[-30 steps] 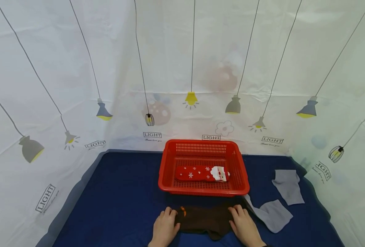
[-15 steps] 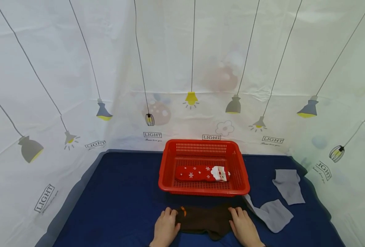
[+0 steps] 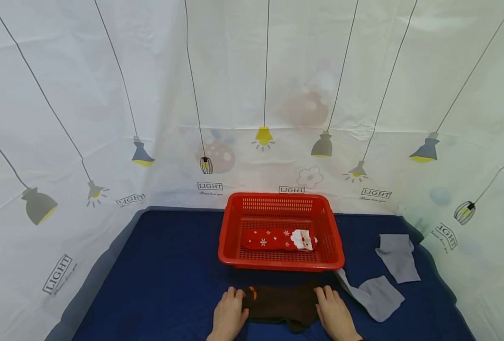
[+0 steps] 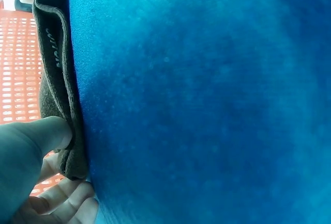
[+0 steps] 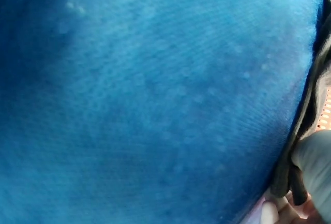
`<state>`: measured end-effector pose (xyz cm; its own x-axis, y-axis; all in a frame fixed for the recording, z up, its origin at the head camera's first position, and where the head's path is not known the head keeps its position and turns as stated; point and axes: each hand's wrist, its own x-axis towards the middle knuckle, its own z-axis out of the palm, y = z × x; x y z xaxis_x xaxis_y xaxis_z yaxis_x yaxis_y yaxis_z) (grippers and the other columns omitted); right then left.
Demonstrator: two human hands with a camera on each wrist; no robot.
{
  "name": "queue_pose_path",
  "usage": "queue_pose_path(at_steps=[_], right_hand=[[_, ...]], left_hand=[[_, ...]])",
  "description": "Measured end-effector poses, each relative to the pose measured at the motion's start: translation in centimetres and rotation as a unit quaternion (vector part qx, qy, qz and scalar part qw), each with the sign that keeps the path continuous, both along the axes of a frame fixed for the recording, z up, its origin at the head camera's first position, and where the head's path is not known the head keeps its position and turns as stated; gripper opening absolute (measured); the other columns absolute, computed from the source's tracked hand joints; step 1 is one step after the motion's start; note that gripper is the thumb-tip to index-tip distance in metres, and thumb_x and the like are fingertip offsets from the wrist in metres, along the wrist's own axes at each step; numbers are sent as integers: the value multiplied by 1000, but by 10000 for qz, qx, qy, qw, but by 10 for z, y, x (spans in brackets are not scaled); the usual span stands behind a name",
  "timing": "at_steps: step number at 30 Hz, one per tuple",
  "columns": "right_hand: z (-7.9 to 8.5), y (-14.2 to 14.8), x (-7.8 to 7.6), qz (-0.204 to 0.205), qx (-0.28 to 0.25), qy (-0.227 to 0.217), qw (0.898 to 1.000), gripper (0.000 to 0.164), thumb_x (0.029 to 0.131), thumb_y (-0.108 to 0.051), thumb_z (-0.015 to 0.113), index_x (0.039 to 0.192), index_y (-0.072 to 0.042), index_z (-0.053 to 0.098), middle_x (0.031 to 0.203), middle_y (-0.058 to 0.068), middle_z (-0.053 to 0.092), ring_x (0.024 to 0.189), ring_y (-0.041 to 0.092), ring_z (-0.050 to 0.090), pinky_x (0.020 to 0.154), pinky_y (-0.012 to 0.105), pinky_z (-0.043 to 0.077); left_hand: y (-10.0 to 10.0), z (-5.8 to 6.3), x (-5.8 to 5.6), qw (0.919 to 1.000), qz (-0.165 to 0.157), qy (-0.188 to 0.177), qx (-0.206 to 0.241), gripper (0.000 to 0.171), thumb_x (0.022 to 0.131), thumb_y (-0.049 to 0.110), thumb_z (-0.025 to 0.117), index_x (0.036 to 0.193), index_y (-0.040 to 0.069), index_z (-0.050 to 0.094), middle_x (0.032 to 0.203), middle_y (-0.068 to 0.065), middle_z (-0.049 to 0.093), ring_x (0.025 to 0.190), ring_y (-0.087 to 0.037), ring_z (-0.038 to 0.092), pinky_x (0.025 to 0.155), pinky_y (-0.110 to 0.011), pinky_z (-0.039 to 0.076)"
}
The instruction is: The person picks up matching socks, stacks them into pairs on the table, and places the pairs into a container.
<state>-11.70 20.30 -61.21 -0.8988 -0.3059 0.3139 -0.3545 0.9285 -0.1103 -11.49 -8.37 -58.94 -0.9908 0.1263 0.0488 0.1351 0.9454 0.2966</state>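
A dark brown sock (image 3: pixel 282 303) with a small orange mark lies lengthwise on the blue cloth, its layers together. My left hand (image 3: pixel 228 312) pinches its left end. In the left wrist view the thumb (image 4: pixel 54 132) presses on the folded edge, with fingers beneath, and pale lettering shows inside the fold. At the other end, my right hand (image 3: pixel 335 312) pinches the sock between thumb and fingers; in the right wrist view the thumb (image 5: pixel 313 154) lies against the layered edge (image 5: pixel 289 175). Fingertips under the fabric are partly hidden.
Just beyond the sock stands a red plastic basket (image 3: pixel 281 264) with a red Santa sock (image 3: pixel 269 239) inside. One grey sock (image 3: pixel 377 296) lies right of the basket, partly hidden by it or the brown sock; another grey sock (image 3: pixel 399 258) lies farther back. Printed white sheeting (image 3: pixel 252 94) surrounds the blue cloth (image 3: pixel 166 274).
My right hand has shifted very slightly to the left, still pinching the brown sock's right end. My left hand keeps its hold, and the basket and other socks stay put.
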Motion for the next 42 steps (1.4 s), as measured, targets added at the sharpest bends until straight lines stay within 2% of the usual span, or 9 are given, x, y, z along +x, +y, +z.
queue_pose_path(at_steps=[8, 13, 17, 24, 27, 30, 34, 38, 42], right_hand=[[-2, -3, 0, 1, -55, -58, 10000, 38, 66, -7, 77, 91, -7, 48, 73, 4, 42, 57, 16, 43, 48, 27, 37], [2, -3, 0, 51, -92, -85, 9999, 38, 67, -5, 76, 88, -7, 45, 71, 3, 40, 55, 15, 42, 47, 26, 36], [7, -3, -1, 29, -111, -103, 9999, 35, 69, -5, 75, 87, -8, 46, 71, 2, 41, 57, 16, 43, 48, 27, 37], [16, -1, -2, 69, -139, 175, 9997, 34, 68, -6, 76, 87, -9, 48, 72, 1, 42, 60, 16, 45, 51, 27, 38], [23, -1, -2, 85, -170, 202, 9996, 34, 68, -6, 77, 88, -10, 49, 73, 0, 43, 61, 15, 44, 51, 26, 38], [31, 0, -1, 85, -203, 116, 9997, 34, 69, -7, 77, 89, -11, 51, 74, -1, 43, 62, 13, 43, 52, 25, 37], [41, 1, 3, 104, -279, 6, 9996, 32, 69, -7, 77, 90, -12, 52, 75, -2, 43, 64, 11, 43, 54, 24, 37], [48, 2, 6, 147, -296, 100, 9994, 32, 69, -7, 77, 92, -13, 55, 77, -3, 45, 66, 11, 43, 56, 25, 38], [54, 3, 9, 224, -324, 239, 9989, 32, 69, -8, 76, 93, -14, 57, 79, -4, 46, 69, 10, 44, 58, 25, 40]], left_hand=[[-1, 0, -1, 9998, -36, -106, 147, 23, 69, 20, 76, 84, 15, 59, 76, -1, 47, 65, -17, 50, 54, -32, 43], [-1, 0, -3, 9995, -192, -81, 230, 21, 71, 18, 75, 83, 16, 58, 75, 0, 46, 63, -16, 49, 51, -30, 40], [-2, 1, -6, 9991, -302, 67, 275, 19, 70, 16, 74, 82, 15, 58, 74, 0, 48, 63, -16, 51, 51, -30, 41], [-4, 5, -9, 9980, -313, 473, 276, 19, 66, 14, 75, 79, 15, 61, 72, 1, 50, 64, -16, 53, 52, -31, 43], [-5, 9, -9, 9965, -342, 722, 233, 20, 65, 14, 75, 79, 16, 60, 72, 2, 50, 64, -16, 53, 51, -30, 42], [-6, 16, -9, 9955, -392, 824, 242, 21, 65, 14, 75, 79, 17, 60, 72, 2, 50, 64, -16, 53, 50, -30, 42], [-8, 26, -7, 9961, -450, 718, 263, 20, 67, 14, 75, 81, 17, 61, 73, 3, 50, 65, -14, 53, 51, -29, 41], [-10, 36, -4, 9964, -504, 622, 285, 20, 68, 14, 75, 82, 17, 62, 74, 4, 50, 65, -13, 52, 52, -27, 41], [-13, 43, 0, 9947, -559, 801, 307, 20, 68, 14, 76, 83, 17, 62, 74, 4, 50, 66, -12, 52, 52, -26, 41]])
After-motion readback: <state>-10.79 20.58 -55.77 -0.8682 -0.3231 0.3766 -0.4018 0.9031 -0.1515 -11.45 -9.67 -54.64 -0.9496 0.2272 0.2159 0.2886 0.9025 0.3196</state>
